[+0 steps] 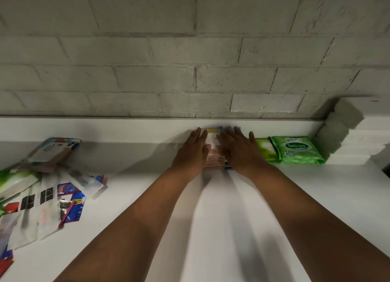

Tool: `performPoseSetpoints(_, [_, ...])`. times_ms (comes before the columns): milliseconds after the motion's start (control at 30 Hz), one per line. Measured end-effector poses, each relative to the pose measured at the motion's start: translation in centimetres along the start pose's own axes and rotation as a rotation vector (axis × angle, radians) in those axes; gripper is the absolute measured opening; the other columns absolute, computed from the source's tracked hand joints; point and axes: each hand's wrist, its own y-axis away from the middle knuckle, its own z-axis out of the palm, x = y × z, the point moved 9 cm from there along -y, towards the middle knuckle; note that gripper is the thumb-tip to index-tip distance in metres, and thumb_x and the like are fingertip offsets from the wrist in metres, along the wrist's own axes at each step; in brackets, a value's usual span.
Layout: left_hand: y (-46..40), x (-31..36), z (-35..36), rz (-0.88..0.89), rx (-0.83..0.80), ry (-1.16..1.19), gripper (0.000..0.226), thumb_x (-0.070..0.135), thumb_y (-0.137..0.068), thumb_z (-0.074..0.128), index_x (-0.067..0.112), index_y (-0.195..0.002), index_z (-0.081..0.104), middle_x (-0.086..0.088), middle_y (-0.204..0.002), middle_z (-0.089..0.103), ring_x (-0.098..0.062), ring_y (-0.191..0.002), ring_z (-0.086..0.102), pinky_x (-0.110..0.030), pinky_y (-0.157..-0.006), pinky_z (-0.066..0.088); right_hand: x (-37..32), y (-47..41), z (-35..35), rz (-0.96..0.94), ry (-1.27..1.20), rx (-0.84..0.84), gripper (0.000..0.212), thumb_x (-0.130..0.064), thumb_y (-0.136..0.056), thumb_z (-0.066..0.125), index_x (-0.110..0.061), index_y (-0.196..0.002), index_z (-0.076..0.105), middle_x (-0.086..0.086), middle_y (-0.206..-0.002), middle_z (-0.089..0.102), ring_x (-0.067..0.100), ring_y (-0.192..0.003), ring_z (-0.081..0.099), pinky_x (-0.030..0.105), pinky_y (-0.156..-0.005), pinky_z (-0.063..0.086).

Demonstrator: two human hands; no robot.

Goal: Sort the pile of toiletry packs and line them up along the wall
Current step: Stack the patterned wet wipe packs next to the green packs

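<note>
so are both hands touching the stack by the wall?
Touching. The head view shows the left hand and right hand laid flat against either side of the stack, no gap visible.

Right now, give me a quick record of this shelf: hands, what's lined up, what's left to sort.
left hand: flat against the stack's left side
right hand: flat against its right side
stack of packs: between the hands, by the brick wall
lined up: Sanicare wipes pack, right of the stack
unsorted pile: far left

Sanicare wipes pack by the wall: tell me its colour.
Bright green with a darker green oval logo, the Sanicare wipes pack shows best in the head view.
</note>
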Motion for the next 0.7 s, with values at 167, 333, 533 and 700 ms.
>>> performPoseSetpoints(167, [2.4,-1.8,-3.2,-0.056,0.076,0.001,0.05,0.031,-0.1,0.034,0.019,-0.148,0.024,-0.002,-0.157,0.018,-0.018,-0.145,0.012,-0.037,-0.115,0.022,-4.0,0.5,-1.6,-0.044,-0.06,0.01,0.06,-0.046,-0.098,0.035,-0.025,-0.151,0.019,-0.003,-0.161,0.01,0.022,-0.148,0.0,0.048,-0.118,0.001])
performPoseSetpoints(333, [5.2,-5.4,-6.6,-0.143,0.135,-0.036,0.049,0.038,-0.099,0.037,0.02,-0.145,0.031,-0.003,-0.154,0.025,-0.021,-0.144,0.017,-0.037,-0.113,0.021,-8.9,0.4,-1.6,-0.088,-0.145,-0.009,0.064,-0.044,-0.094,0.048,-0.025,-0.15,0.023,0.0,-0.16,0.014,0.024,-0.148,0.002,0.047,-0.117,0.003])
performPoseSetpoints(533, [7.9,-11.4,-12.4,-0.23,0.218,-0.065,0.048,0.043,-0.097,0.042,0.017,-0.137,0.042,-0.004,-0.144,0.041,-0.023,-0.133,0.034,-0.033,-0.106,0.029,-16.0,-1.0,-0.9,-0.138,-0.138,-0.018,0.064,-0.052,-0.093,0.046,-0.028,-0.149,0.026,0.0,-0.159,0.019,0.027,-0.147,0.008,0.048,-0.118,0.01])
performPoseSetpoints(700, [9.8,-17.5,-16.5,-0.288,0.236,-0.035,0.045,0.043,-0.095,0.046,0.016,-0.131,0.05,-0.006,-0.137,0.049,-0.027,-0.126,0.042,-0.036,-0.103,0.035,-22.8,-2.7,0.5,-0.169,-0.209,-0.064,0.062,-0.052,-0.093,0.047,-0.027,-0.147,0.03,0.0,-0.154,0.032,0.025,-0.145,0.019,0.04,-0.118,0.014])
